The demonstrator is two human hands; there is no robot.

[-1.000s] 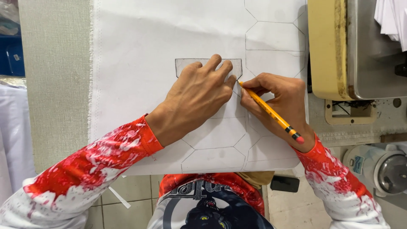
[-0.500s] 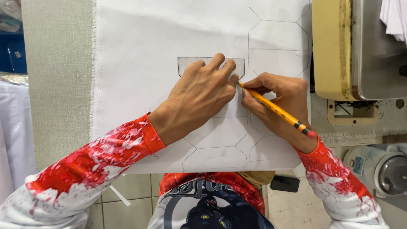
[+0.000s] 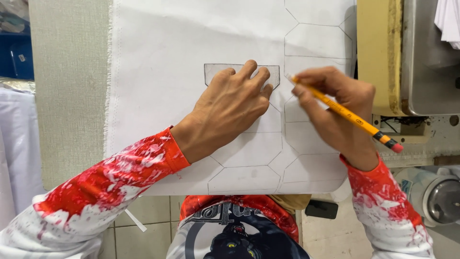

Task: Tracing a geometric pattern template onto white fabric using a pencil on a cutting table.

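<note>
Both sleeves sit nearest me; beyond them my left hand [image 3: 230, 108] lies flat, fingers spread, pinning a grey pocket-shaped template [image 3: 242, 74] to the white cloth [image 3: 167, 57]. My right hand [image 3: 335, 112] is closed round a yellow pencil [image 3: 342, 112], its tip just off the template's right edge. If my left hand eases its pressure, the template could slide and the outline would come out crooked.

A small grey template [image 3: 218, 73], flat-topped with slanted lower corners, lies flat on the white fabric [image 3: 191, 43], which is spread over the table and pencilled with hexagon-like outlines. The yellow pencil [image 3: 342, 111] slants, pink eraser end low right, tip just right of the template.
</note>
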